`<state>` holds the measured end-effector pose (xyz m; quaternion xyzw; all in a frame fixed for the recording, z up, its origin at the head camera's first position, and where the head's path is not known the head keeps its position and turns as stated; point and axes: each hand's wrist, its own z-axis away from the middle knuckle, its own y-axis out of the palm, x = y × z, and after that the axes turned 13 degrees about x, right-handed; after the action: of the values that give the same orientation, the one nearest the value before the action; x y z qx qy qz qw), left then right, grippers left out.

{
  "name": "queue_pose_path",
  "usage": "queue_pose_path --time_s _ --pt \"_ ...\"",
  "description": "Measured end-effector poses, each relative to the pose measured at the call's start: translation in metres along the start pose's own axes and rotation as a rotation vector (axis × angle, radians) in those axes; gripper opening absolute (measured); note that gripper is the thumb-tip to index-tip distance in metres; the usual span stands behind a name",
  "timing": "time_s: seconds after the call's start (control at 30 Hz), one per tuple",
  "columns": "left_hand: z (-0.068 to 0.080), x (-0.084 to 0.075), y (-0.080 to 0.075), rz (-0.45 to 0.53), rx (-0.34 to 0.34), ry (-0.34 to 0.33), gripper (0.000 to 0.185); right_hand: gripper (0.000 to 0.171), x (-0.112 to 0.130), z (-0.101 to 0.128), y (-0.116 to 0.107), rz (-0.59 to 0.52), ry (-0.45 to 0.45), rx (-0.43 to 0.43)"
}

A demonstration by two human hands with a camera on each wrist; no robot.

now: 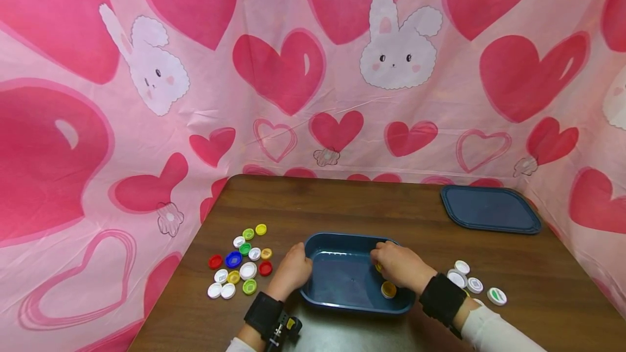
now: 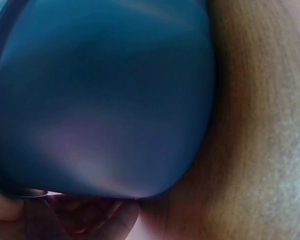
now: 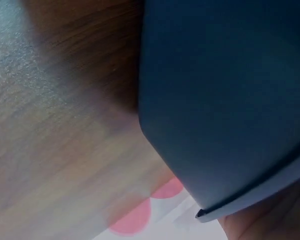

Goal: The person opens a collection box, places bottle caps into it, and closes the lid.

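Note:
A dark blue rectangular container (image 1: 342, 243) stands on the brown table near its front edge. My left hand (image 1: 293, 269) grips its left rim; in the left wrist view its fingers (image 2: 9, 207) lie at the rim below the blue wall (image 2: 99, 100). My right hand (image 1: 397, 265) reaches over the right rim into the container, fingers curled. A small yellow cap (image 1: 378, 268) peeks from under them. Another yellow cap (image 1: 388, 289) lies on the container floor just below that hand. The right wrist view shows only the container's outer wall (image 3: 225, 100) and a bit of hand.
Several coloured and white bottle caps (image 1: 242, 262) lie on the table left of the container. A few white caps (image 1: 468, 281) lie to its right. A dark blue lid (image 1: 490, 209) rests at the back right. Pink heart-print cloth surrounds the table.

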<state>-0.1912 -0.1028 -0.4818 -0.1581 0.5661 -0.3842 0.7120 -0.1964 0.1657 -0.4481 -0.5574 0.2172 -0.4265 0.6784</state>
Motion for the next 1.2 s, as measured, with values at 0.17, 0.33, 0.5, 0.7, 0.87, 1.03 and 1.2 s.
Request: queue_pose_path --time_s 0.17,0.33,0.5,0.7,0.87,1.03,1.2 --pt "0.000 -0.001 0.000 0.011 0.003 0.000 0.051 0.015 -0.001 0.001 0.001 0.014 0.009 -0.019" --pt "0.000 -0.001 0.000 0.006 -0.003 0.008 0.051 0.017 -0.004 0.008 -0.006 0.011 -0.015 -0.076" --pt "0.000 -0.001 0.000 0.017 0.002 -0.002 0.051 0.021 -0.010 0.020 -0.019 0.013 -0.020 -0.173" --pt "0.001 0.000 0.000 0.021 0.004 0.001 0.052 0.024 -0.022 0.038 -0.033 0.020 0.003 -0.245" --pt "0.001 0.000 0.000 0.021 0.002 0.006 0.052 0.034 -0.039 0.051 -0.038 -0.024 0.098 -0.199" --pt "0.001 0.000 0.000 0.029 0.006 -0.011 0.052 0.056 -0.057 0.063 -0.034 -0.062 0.135 -0.145" --pt "0.000 0.001 0.001 -0.020 -0.025 0.018 0.048 0.068 -0.074 0.072 -0.028 -0.111 0.168 -0.112"
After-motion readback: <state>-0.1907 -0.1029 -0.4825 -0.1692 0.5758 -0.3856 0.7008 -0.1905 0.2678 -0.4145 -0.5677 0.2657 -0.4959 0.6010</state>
